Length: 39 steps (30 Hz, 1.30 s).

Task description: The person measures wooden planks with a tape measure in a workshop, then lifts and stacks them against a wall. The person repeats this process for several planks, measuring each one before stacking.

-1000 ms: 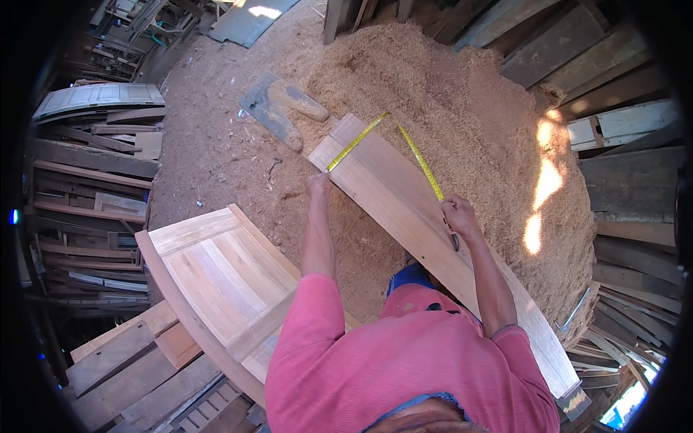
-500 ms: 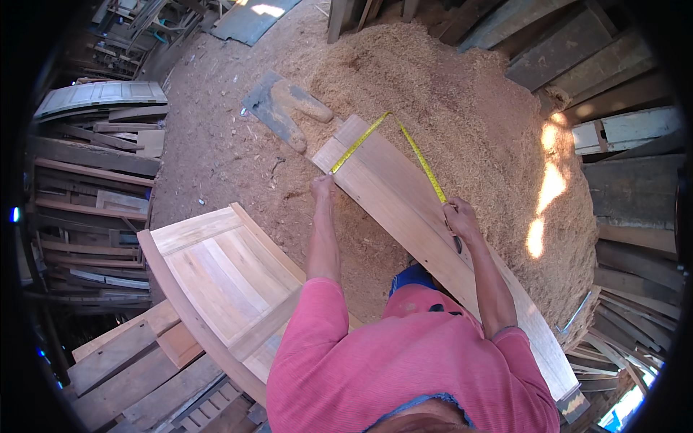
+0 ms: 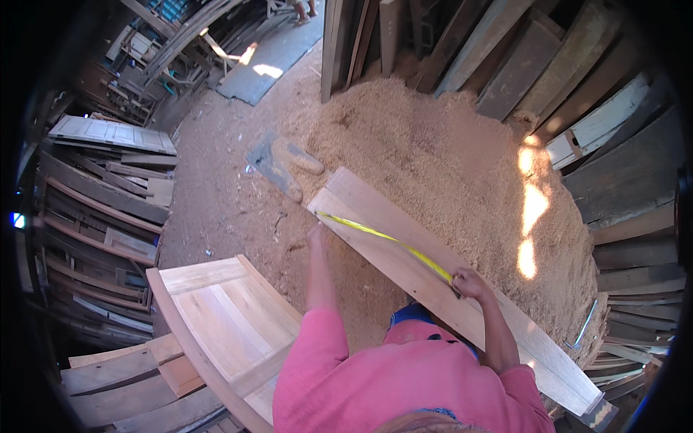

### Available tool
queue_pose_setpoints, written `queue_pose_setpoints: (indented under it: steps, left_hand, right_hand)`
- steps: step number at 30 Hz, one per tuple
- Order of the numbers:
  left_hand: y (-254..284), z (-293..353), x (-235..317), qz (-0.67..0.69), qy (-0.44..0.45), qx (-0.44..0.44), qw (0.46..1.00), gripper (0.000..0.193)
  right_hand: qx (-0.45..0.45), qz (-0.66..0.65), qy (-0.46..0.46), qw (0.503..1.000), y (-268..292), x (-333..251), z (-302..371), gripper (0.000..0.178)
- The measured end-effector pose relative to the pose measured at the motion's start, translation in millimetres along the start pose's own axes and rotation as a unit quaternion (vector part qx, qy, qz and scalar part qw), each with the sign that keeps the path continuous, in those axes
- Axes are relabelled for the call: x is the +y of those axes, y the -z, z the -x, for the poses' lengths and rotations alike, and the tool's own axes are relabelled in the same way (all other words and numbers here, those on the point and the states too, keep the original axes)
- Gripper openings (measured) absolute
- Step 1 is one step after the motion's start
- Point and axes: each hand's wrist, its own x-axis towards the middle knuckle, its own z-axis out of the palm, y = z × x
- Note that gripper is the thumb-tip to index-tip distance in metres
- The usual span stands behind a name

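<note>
A long pale wooden board (image 3: 393, 252) slants from the middle of the view to the lower right. Over it a yellow tape measure (image 3: 382, 234) stretches lengthwise, its blade slightly blurred. At the board's far left end, my left hand (image 3: 316, 231) is closed at the tape's tip by the edge; its fingertips show only small. My right hand (image 3: 471, 283) grips the tape measure farther along, above the board's middle, and the dark case is partly hidden beneath the fingers.
A panelled wooden door (image 3: 224, 310) lies at the lower left on stacked planks (image 3: 115, 393). Sawdust (image 3: 433, 159) is heaped beyond the board. Timber (image 3: 520, 72) leans along the right side, and more wood is stacked at left. A person's legs (image 3: 303, 11) show at the top.
The tape, bent upward in a peak before, now runs nearly straight along the board. My right hand has moved down and slightly right. The whole view has shifted, showing more at the top.
</note>
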Motion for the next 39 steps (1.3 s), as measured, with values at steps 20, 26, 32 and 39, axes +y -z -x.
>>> queue_pose_setpoints:
  steps: [20, 26, 32, 39]
  left_hand:
    - [-164, 587, -329, -0.686, -0.480, -0.520, 0.167, 0.096]
    - [-198, 714, -411, -0.754, -0.476, -0.432, 0.135, 0.110]
    - [-223, 787, -444, -0.743, -0.492, -0.452, 0.046, 0.110]
    - [-212, 882, -544, -0.679, -0.565, -0.469, -0.015, 0.107]
  right_hand:
    - [0.416, -0.452, -0.049, 0.788, -152, 364, 379, 0.039]
    - [0.499, -0.503, -0.185, 0.681, -244, 458, 499, 0.045]
    - [0.576, -0.651, -0.214, 0.445, -319, 515, 552, 0.056]
    - [0.595, -0.670, -0.216, 0.389, -284, 582, 561, 0.054]
